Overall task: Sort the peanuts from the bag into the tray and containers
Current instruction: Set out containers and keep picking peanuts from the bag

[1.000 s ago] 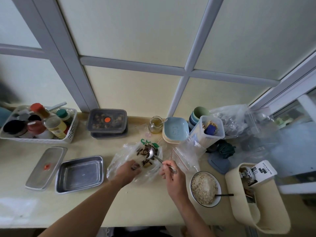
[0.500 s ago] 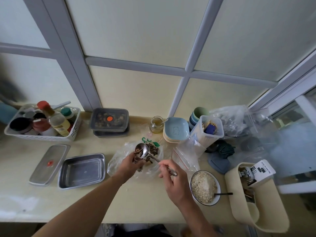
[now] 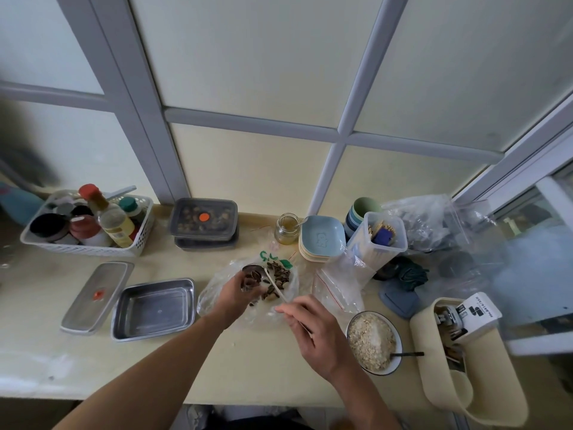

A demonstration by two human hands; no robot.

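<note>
Surveying from the left: a white basket [image 3: 93,250] of bottles stands at the back, and the area beyond it is blurred. Nearer the front lie a steel lid [image 3: 96,297] and, just beside it, a steel tray [image 3: 155,308]. Two dark lidded containers [image 3: 203,220] are stacked against the wall, contents indistinct. At centre a clear bag [image 3: 214,296] lies on the table [image 3: 155,373] with dark peanuts [image 3: 279,274] inside. The left hand [image 3: 237,294] reaches into the bag, fingers curled at the bowl of a spoon [image 3: 252,273]; what they grip cannot be told. The right hand [image 3: 313,333] pinches the spoon's handle. A bowl [image 3: 398,349] of oats sits just to the right. The far right is blurred. Open tabletop runs from tray and bag to the front edge. Both forearms are cut off at the bottom.
</note>
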